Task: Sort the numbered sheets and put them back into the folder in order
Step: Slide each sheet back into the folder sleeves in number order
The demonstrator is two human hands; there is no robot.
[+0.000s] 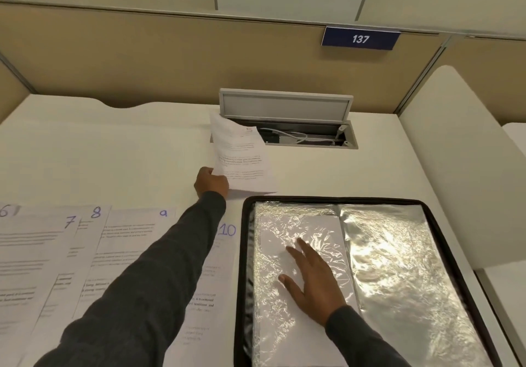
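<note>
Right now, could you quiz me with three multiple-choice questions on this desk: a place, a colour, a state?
1. The open folder lies: A right of the numbered sheets, B on them, C on the floor.
2. The 137 sign is: A red, B blue, C green.
3. The left hand: A is empty, B grips a lifted sheet, C rests on the folder.
1A, it sits beside sheet 10; 2B, white digits on dark blue; 3B, it holds the paper's edge.
</note>
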